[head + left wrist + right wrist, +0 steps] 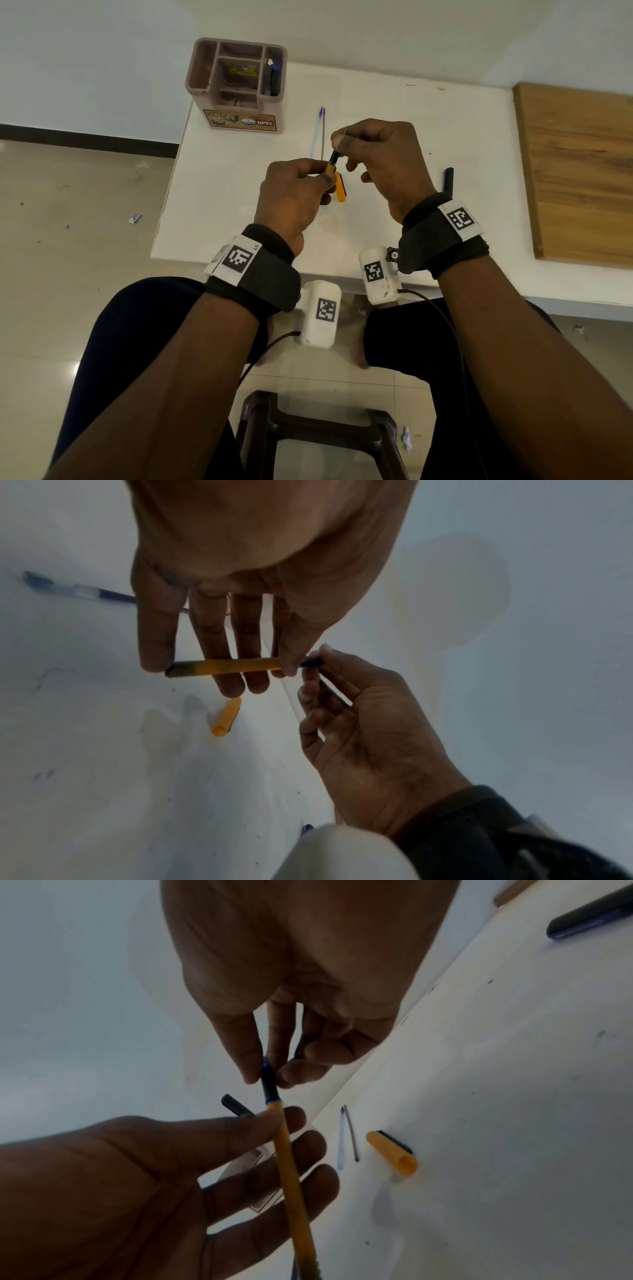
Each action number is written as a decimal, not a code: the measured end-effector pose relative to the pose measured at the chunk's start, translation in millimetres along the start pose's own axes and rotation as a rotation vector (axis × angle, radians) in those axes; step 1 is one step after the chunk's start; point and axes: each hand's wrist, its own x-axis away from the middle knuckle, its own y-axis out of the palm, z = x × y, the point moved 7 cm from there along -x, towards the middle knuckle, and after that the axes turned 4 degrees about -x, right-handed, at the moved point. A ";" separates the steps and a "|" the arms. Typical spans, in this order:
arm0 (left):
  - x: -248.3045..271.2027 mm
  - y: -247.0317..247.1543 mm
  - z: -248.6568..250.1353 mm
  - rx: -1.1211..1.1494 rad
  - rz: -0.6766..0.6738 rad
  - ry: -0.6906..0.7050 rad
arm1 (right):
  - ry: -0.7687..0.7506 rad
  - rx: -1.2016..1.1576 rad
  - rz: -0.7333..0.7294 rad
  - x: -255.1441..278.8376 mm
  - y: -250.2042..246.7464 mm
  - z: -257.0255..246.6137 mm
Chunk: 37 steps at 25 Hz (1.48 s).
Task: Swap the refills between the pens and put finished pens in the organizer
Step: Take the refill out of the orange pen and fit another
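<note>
My left hand (327, 171) grips an orange pen barrel (226, 666) above the white table (239, 205), thumb on one side and fingers behind it. My right hand (339, 145) pinches the black tip section (268, 1087) at the barrel's far end between thumb and forefinger. An orange cap (340, 187) lies on the table just under my hands. Two loose refills (319, 133), one clear with blue ink and one dark, lie side by side beyond them. The brown organizer (205, 87) stands at the table's far left corner, with a blue pen (275, 78) in its right slot.
A dark blue pen part (448, 179) lies on the table to the right of my right hand. A wooden board (582, 171) covers the right end. The table's left edge drops to the floor. A brown stool (318, 431) stands between my knees.
</note>
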 end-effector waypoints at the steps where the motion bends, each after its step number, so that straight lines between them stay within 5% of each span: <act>1: 0.1 0.4 0.1 0.000 -0.001 0.000 | -0.001 0.013 0.016 -0.4 0.1 0.7; 7: 0.8 1.3 1.5 0.005 0.000 0.009 | 0.087 0.009 0.011 -0.5 6.1 4.2; 32: -0.8 0.9 0.9 0.003 0.001 0.014 | 0.035 0.038 0.058 -2.6 1.6 5.9; 37: -1.9 0.5 0.7 -0.004 0.005 0.005 | 0.023 -0.020 -0.038 -2.4 3.8 -0.2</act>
